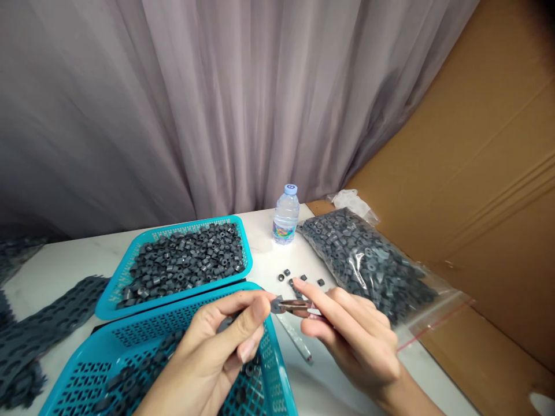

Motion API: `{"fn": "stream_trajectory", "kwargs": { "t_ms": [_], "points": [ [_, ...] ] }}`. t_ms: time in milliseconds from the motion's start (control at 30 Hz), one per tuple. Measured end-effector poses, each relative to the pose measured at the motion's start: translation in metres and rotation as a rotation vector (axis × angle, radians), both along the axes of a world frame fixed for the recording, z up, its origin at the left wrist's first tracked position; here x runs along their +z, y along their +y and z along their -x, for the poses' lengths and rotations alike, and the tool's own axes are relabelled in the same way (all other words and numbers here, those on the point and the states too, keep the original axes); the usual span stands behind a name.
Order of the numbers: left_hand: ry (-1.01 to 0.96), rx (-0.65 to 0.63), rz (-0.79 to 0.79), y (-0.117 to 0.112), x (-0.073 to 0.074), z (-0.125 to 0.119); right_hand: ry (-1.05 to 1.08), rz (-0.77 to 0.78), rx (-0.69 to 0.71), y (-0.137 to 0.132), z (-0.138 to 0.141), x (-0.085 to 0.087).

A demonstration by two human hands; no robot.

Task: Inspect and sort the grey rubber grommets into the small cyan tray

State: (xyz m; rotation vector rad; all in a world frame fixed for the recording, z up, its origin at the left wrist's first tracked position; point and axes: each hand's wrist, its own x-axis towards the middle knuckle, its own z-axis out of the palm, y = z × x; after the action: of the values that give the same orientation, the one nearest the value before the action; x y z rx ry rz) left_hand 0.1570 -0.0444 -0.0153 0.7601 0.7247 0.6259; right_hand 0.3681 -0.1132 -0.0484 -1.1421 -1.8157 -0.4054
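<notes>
Holding tapered metal pliers point(299, 308) at a matte grey piece point(275, 304).

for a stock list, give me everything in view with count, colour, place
far basket: one, teal, left of centre
near basket: one, teal, nearest the viewer
basket pieces: uncountable, dark grey, in both
loose pieces: several, dark grey, beside baskets
zip bag of pieces: one, clear, right
bottle: one, clear, behind loose pieces
crumpled plastic: one, whitish, behind zip bag
stick: one, whitish, beside near basket
perforated sheeting: count unclear, dark grey, left
white item: one, bottom right edge
table: one, white, beneath
curtain: one, greyish purple, back
cardboard: count unclear, brown, right
held piece: one, dark grey, lower centre
pliers: one, brownish, lower centre
left hand: one, bare, pinching held piece
right hand: one, bare, holding pliers
</notes>
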Motion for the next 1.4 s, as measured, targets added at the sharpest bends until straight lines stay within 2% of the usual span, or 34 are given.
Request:
{"fn": "stream_trajectory", "kwargs": {
  "t_ms": [333, 600, 767, 1033, 1233, 1400],
  "points": [
    [0.020, 0.048, 0.006, -0.001, 0.000, -0.001, -0.037, -0.014, -0.001, 0.001, -0.002, -0.001],
    [0.037, 0.128, 0.041, -0.006, 0.006, -0.003, -0.064, -0.039, -0.003, 0.002, -0.003, -0.002],
    [0.034, 0.076, 0.047, -0.004, 0.007, -0.004, -0.070, -0.053, 0.017, 0.002, -0.004, -0.003],
    [0.054, 0.085, 0.055, -0.008, 0.021, -0.007, -0.063, -0.035, 0.001, 0.001, -0.001, 0.003],
    [0.059, 0.070, 0.036, -0.008, 0.018, -0.008, -0.020, -0.011, -0.030, -0.001, -0.002, 0.002],
    [0.062, 0.059, 0.010, -0.005, 0.013, -0.007, -0.032, -0.053, -0.017, 0.002, -0.008, 0.000]
  ]
}}
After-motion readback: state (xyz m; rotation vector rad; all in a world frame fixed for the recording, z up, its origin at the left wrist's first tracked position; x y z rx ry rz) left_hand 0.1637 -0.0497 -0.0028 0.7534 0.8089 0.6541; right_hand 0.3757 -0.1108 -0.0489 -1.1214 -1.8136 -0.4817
